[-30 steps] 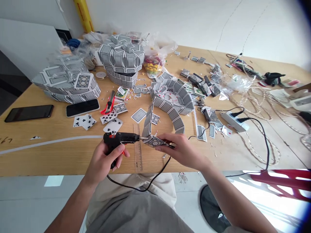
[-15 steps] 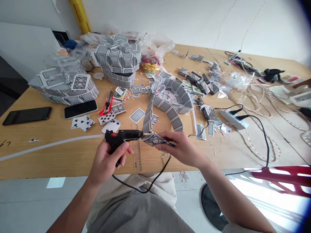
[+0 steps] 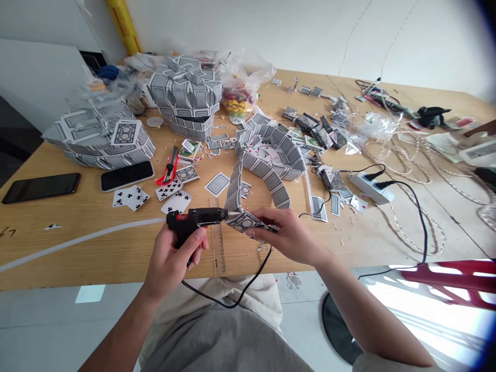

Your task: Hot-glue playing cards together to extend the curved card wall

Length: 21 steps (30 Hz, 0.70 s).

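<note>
My left hand [image 3: 179,253] is wrapped round the handle of a black hot glue gun [image 3: 199,216]. The gun's nozzle points right and meets the near left corner of a strip of folded playing cards [image 3: 233,188]. My right hand [image 3: 284,232] pinches the near part of that strip, where a dark patterned card back [image 3: 244,223] shows. The strip forms a loop standing on the table, its far end close to a card-built basket [image 3: 271,147] with loose cards inside. A clear ruler [image 3: 219,248] lies under the gun's front.
Two card-built boxes [image 3: 186,98] stand at the back left. Two phones [image 3: 127,176], a red utility knife [image 3: 169,166] and loose cards [image 3: 217,184] lie nearer. A power strip [image 3: 371,189] with plugged cords and twisted rope [image 3: 422,219] lie on the right. A black cord hangs over the table edge.
The view has shifted very slightly. Both hands, the glue gun and the card strip keep nearly the same positions, with the nozzle still at the strip's corner.
</note>
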### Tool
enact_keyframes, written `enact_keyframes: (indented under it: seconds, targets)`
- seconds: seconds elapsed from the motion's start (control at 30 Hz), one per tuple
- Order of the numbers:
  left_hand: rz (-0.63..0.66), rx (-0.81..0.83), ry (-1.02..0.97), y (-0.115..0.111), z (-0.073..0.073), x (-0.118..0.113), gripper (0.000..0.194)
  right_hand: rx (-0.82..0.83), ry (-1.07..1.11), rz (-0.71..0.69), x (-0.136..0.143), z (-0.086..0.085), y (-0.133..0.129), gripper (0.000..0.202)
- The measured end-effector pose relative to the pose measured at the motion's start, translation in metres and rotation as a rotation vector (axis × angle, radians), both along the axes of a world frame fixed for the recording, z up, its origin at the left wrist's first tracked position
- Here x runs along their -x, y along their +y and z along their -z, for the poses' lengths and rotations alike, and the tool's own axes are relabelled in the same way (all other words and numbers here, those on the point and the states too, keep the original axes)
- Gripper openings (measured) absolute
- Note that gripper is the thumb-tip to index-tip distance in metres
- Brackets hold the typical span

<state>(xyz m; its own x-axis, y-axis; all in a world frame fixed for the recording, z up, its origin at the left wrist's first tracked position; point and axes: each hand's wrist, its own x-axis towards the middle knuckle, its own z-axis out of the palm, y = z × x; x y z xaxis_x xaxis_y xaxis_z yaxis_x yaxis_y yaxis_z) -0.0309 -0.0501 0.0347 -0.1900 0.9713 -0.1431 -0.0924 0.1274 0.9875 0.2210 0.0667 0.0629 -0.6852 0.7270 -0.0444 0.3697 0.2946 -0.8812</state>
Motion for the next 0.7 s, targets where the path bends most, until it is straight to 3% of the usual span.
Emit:
enact_keyframes:
  seconds: [0.7]
  targets:
    - [-0.010,0.019,0.022,-0.0007,-0.0047,-0.0024,0.042,0.017,0.008,0.000,-0.0003,0.0006,-0.0011,0.028]
